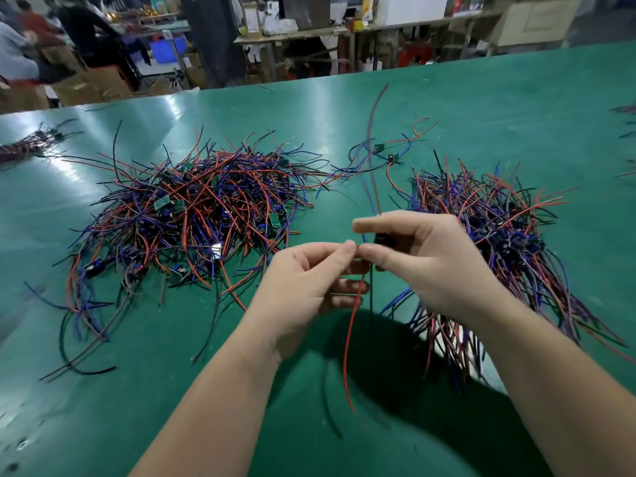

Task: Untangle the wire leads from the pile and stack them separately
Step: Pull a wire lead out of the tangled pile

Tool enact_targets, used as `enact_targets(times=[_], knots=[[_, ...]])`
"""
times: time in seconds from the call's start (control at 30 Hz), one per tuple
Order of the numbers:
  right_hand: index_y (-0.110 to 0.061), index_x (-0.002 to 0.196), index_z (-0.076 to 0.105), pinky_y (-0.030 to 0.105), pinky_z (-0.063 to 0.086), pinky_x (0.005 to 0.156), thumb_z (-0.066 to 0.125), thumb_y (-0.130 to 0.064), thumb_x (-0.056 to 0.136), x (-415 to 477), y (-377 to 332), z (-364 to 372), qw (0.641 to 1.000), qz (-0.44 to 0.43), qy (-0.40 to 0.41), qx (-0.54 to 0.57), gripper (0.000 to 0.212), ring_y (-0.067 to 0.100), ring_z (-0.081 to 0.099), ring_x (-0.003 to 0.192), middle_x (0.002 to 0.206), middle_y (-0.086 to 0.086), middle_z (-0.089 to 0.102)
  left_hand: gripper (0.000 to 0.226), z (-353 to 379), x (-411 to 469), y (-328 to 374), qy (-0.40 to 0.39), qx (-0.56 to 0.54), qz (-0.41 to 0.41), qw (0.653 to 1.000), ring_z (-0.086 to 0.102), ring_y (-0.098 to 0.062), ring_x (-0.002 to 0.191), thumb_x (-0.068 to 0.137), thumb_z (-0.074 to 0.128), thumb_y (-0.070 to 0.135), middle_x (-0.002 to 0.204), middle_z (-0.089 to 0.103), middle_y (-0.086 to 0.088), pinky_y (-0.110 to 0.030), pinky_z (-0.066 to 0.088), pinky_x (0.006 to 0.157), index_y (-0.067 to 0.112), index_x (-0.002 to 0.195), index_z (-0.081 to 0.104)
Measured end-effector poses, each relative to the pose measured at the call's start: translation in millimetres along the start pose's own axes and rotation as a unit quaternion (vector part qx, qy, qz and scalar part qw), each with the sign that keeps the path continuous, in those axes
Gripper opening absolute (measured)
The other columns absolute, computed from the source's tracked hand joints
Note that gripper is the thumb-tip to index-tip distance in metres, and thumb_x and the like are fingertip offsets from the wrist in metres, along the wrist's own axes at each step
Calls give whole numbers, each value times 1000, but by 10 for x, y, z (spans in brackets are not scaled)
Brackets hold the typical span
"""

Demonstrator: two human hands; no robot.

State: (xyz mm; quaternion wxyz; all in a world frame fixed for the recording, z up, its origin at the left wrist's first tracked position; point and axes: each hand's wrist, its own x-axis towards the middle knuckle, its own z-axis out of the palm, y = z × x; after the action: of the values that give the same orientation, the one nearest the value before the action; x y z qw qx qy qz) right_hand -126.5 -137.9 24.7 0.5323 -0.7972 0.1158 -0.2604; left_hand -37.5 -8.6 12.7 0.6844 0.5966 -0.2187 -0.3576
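A tangled pile (pixel 196 215) of red, blue and black wire leads with small green boards lies on the green table at centre left. A second heap of leads (pixel 499 228) lies at the right, partly behind my right forearm. Above the table, between them, my left hand (pixel 306 287) and my right hand (pixel 423 259) meet fingertip to fingertip and pinch one wire lead (pixel 351 339). Its red and black wires hang down below my hands, and other wires rise up from my right hand. A small dark part sits in my right fingers.
Two loose leads with boards (pixel 385 151) lie behind my hands. A small bundle (pixel 27 142) rests at the far left, and wire ends show at the right edge (pixel 626 132). The table's far edge (pixel 309 82) borders a workshop with people and benches.
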Motion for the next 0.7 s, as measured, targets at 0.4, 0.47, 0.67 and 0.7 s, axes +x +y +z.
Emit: enact_targets(times=[0.4, 0.47, 0.67, 0.7], knots=[[-26, 140, 40, 45, 45, 90, 62, -40, 85, 66, 164, -687, 848, 227, 148, -455, 61, 40, 54, 110, 127, 21, 50, 39, -487, 200, -183, 230, 686, -26, 690, 43, -29, 120, 88, 54, 49, 128, 51, -3, -44, 31, 100, 28, 122, 57], [-29, 141, 37, 45, 45, 91, 61, -43, 84, 74, 168, -617, 857, 219, 138, -445, 64, 40, 54, 107, 132, 20, 38, 30, -504, 207, -164, 257, 695, -4, 672, 49, -27, 111, 86, 57, 48, 112, 59, 1, -42, 32, 94, 31, 109, 65], [-24, 133, 50, 24, 34, 87, 63, -31, 86, 55, 154, -342, 914, 96, 95, -382, 49, 24, 51, 104, 127, 7, 40, 19, -517, 195, -124, 270, 674, -24, 687, 49, -27, 99, 85, 54, 36, 91, 64, 3, -39, 28, 84, 28, 77, 70], [-23, 129, 54, 17, 29, 83, 64, -27, 86, 57, 146, -308, 922, 74, 98, -368, 45, 18, 50, 97, 120, 3, 43, 19, -502, 200, -109, 273, 653, -7, 706, 50, -26, 96, 86, 55, 37, 91, 63, 4, -38, 28, 84, 29, 78, 70]])
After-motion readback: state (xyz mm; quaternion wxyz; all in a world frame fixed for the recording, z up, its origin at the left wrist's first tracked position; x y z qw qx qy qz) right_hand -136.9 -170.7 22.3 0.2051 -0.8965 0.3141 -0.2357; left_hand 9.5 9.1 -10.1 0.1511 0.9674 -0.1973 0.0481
